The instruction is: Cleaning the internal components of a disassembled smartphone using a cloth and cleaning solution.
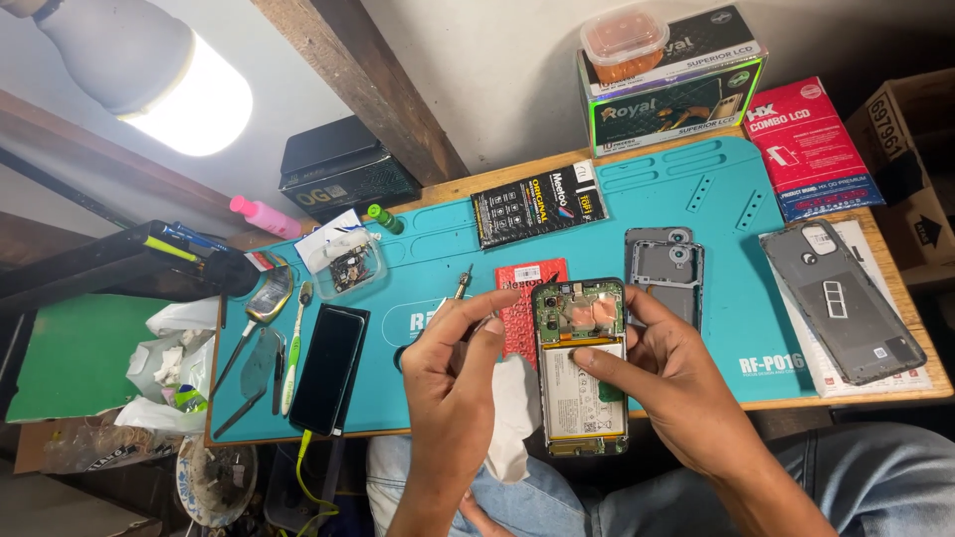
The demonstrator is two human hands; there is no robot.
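Near the left edge of the teal mat (696, 189) a black phone (328, 368) lies face down on its charging cable, close enough that a nudge from my forearm could send it over the front edge. My left hand (453, 368) pinches a slim screwdriver (466, 290), thumb and forefinger closed tight on its shaft, the tip pointing up and away. If I bring that tip down carelessly it could skate off a screw and gouge the green board. The opened phone (582, 368) stands at the front edge of the mat, half hanging over my lap. My right hand (667, 373) cups its right side, thumb lying across the white battery; pressing there could dent the cell. Loose screws could drop between my knees. A grey back cover (844, 298) rests at the right edge.
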